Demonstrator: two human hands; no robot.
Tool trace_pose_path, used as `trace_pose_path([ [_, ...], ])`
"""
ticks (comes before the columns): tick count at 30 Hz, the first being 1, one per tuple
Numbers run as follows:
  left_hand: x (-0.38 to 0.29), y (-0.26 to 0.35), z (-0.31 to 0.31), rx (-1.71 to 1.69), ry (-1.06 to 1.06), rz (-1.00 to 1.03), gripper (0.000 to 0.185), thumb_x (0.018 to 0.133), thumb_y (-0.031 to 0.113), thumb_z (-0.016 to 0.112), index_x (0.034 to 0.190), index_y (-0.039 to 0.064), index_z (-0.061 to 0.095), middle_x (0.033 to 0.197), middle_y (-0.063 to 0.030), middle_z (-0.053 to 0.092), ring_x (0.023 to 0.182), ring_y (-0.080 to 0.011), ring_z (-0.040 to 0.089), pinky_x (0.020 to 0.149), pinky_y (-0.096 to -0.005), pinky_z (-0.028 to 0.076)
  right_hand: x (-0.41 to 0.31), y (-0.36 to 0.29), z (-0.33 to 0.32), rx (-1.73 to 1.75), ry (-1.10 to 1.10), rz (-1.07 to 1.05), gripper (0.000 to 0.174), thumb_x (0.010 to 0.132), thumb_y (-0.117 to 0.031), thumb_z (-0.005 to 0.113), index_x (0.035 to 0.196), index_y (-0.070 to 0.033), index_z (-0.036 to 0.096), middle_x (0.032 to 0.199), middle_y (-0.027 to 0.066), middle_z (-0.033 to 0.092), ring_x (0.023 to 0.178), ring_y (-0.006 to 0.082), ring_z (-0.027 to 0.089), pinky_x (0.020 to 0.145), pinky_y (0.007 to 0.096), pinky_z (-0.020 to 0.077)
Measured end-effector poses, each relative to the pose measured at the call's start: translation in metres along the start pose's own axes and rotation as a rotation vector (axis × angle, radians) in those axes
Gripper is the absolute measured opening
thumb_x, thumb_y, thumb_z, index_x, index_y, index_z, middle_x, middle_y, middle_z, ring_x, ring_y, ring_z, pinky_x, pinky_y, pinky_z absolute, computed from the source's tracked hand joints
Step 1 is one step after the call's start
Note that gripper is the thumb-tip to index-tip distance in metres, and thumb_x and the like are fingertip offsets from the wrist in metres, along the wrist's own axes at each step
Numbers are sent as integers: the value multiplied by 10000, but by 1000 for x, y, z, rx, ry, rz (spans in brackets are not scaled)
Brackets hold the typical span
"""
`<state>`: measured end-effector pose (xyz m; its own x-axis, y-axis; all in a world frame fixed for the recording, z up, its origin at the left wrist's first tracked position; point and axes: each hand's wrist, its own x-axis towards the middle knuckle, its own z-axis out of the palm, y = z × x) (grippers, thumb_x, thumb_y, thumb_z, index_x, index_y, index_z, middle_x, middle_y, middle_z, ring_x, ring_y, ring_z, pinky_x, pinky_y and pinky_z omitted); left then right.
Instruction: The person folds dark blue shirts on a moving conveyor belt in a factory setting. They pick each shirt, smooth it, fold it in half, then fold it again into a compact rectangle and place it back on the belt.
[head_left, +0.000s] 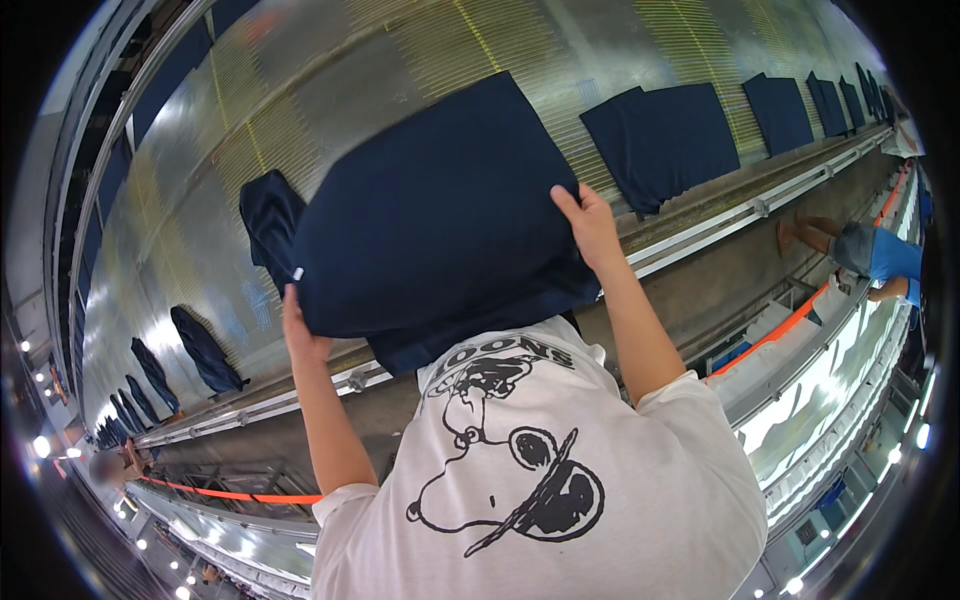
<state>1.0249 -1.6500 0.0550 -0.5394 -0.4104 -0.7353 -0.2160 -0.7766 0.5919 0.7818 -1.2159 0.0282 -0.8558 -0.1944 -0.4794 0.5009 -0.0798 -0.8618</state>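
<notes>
A broad dark navy fabric panel (442, 202) spans the space between my two hands, above a long metal printing table (330, 127). My right hand (594, 225) grips its right edge, with the thumb on top. At its lower left edge, my left hand (302, 330) holds the cloth near a small white tag (298, 274); part of the fingers is hidden. The panel's near part hangs over the table's edge in front of my body. Behind its left side lies a crumpled navy piece (271, 214).
More navy panels lie along the table, one close on the right (667, 142) and a narrow-looking one on the left (202, 349). A metal rail (757, 208) follows the near edge. A person in blue (874, 251) stands at right; another person (120, 465) is far left.
</notes>
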Motion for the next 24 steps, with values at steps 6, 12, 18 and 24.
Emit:
trace_pose_path([
  [6,35,-19,-13,271,105,78,430,1021,285,660,1363,42,570,1332,-96,686,1182,-247,681,1033,-427,537,3,37,-15,-406,14,65,255,1038,-228,681,1082,21,712,951,2,730,819,56,622,756,235,507],
  [12,20,-8,-10,169,160,270,399,1044,226,646,1379,22,573,1312,-133,680,1149,-235,688,970,-360,578,-16,38,-16,-280,-42,71,247,1044,-222,670,1048,19,724,868,-25,692,758,34,576,695,217,473],
  [18,17,-15,-12,253,132,238,405,1042,221,653,1376,4,577,1305,-150,681,1134,-256,698,960,-376,595,-26,39,-20,-213,28,68,247,1042,-215,671,1050,28,719,865,-23,690,748,33,568,686,217,465],
  [24,11,-24,-21,257,183,226,428,1029,214,674,1383,-4,571,1303,-152,680,1123,-257,703,944,-377,601,-34,45,-37,-357,-30,45,251,1007,-223,696,1026,26,726,812,15,705,723,68,593,666,260,478],
])
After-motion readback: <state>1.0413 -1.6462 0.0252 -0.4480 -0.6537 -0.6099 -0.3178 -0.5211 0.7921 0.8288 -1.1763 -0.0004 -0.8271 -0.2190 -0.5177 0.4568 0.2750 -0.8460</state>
